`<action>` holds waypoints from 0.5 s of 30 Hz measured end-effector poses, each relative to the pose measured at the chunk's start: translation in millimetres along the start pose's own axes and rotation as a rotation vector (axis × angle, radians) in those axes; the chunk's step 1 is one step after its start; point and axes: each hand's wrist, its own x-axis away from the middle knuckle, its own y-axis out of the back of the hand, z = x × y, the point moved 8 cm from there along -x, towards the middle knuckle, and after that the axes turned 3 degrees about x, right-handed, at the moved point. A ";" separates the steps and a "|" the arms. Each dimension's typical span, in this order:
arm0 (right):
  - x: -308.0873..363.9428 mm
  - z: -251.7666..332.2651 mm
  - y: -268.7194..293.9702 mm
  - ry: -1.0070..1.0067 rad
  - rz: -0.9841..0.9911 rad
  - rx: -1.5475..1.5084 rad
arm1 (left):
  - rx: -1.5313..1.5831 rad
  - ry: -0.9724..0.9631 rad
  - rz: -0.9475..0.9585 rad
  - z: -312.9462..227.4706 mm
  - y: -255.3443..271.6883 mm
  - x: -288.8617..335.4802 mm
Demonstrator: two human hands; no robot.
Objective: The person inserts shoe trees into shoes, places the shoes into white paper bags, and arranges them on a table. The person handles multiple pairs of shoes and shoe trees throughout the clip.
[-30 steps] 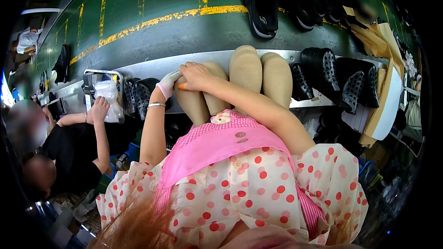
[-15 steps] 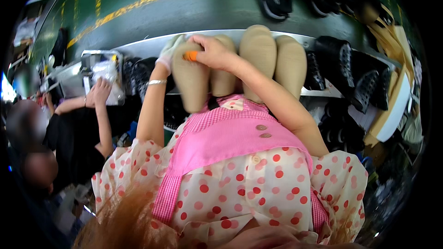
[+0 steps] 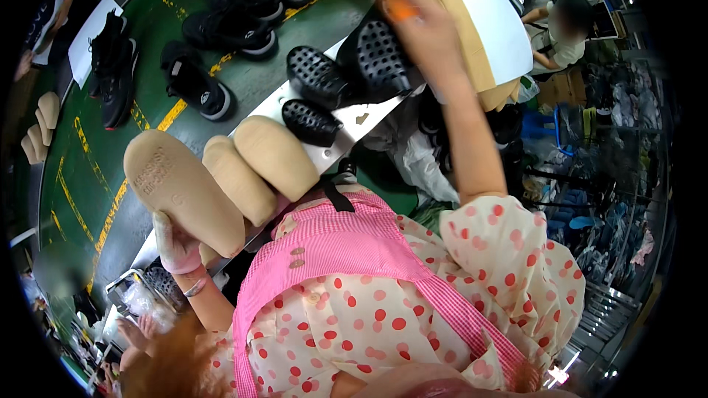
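Observation:
My left hand [image 3: 175,245], in a white glove, is closed round a beige shoe last [image 3: 181,184] with its marked sole facing up. Beside it, more beige lasts, a narrow one [image 3: 240,184] and a broad one [image 3: 276,158], lie across the metal ledge [image 3: 361,118] in front of my lap. My right hand [image 3: 428,29], bare with an orange band on a finger, is at a large black perforated shoe-shaped piece [image 3: 376,55]. Motion smears its fingers, so its grip is unclear. Smaller black perforated pieces [image 3: 313,74] lie nearby on the ledge.
Black sneakers [image 3: 195,88] stand in a row on the green floor [image 3: 110,133] beyond the ledge. At the right end is a tan cardboard box [image 3: 457,22] with a white sheet. A person [image 3: 564,29] sits past it. Plastic bags [image 3: 424,162] hang below the ledge.
My view has swung right. My right hand has left the beige lasts and moved right to the black perforated piece. My left hand now holds one last raised, sole up.

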 end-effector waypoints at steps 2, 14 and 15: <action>4.3 -132.1 109.0 -0.162 -0.220 0.212 | 0.098 0.035 0.108 23.7 -53.0 -1.2; 19.3 -316.6 220.0 -0.149 -0.211 0.473 | -0.099 0.314 0.249 183.0 -299.6 -63.0; 5.8 -311.2 230.4 -0.125 -0.177 0.525 | -0.062 0.403 0.309 194.5 -334.5 -59.4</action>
